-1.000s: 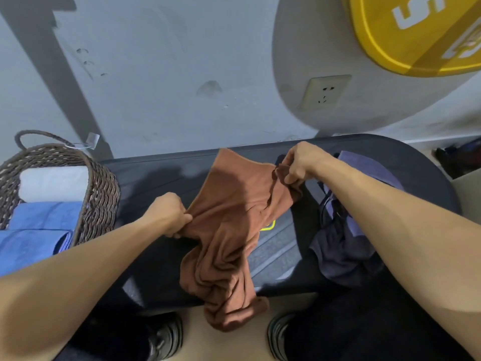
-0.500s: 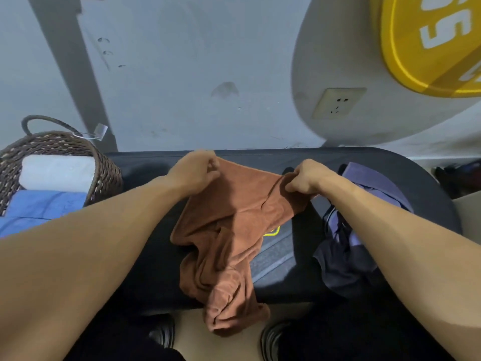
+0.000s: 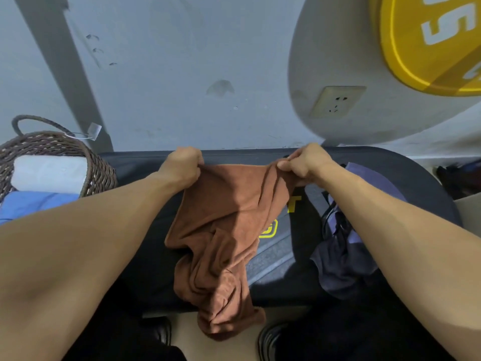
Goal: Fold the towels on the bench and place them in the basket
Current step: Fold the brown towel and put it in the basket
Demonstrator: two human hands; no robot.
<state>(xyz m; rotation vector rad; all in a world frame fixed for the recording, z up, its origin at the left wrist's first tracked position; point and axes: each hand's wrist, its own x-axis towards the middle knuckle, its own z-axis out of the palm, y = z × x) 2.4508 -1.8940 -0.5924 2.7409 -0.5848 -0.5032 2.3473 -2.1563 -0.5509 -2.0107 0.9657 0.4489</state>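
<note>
Over the bench (image 3: 145, 241), both hands' grip clamped on brown towel (image 3: 223, 225) corners, towel hanging below

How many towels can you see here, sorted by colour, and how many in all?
Brown: 1, the brown towel held at its top edge by the left hand and right hand.
Dark purple: 1, the purple towel crumpled on the bench.
Blue: 1, the blue towel in the basket.
White: 1, the white towel in the basket.
Total: 4

basket (image 3: 99, 175) left | towel (image 3: 221, 230) on bench (image 3: 145, 230) | clothes (image 3: 341, 256) right
</note>
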